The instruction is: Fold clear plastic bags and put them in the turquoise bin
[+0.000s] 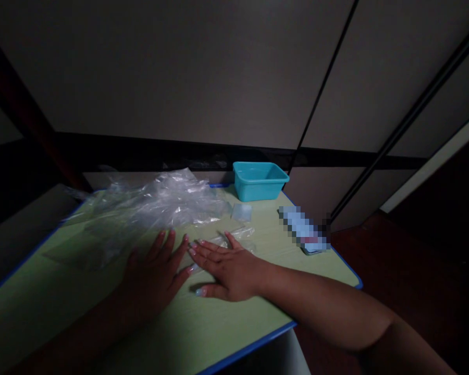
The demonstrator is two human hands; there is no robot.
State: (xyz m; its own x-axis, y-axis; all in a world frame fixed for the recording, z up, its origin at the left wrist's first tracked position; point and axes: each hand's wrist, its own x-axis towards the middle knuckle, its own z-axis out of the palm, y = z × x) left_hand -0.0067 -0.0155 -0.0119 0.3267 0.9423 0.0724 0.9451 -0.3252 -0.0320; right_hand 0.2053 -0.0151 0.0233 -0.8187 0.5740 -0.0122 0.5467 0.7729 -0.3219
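Observation:
My right hand lies flat with its fingers stretched out over a clear plastic bag, covering part of it. Beside it, my left hand rests with spread fingers; its index and thumb tips reach the left end of the same plastic. The fingertips of both hands come close together. Just beyond my left hand spreads a heap of crumpled clear plastic bags. A small, pale, folded square lies at the heap's right end.
A turquoise plastic basket stands at the table's back right corner. Near the right edge lies a flat, blurred-out object, perhaps a phone. The light green table has a blue rim, and wardrobe-like panels rise behind it.

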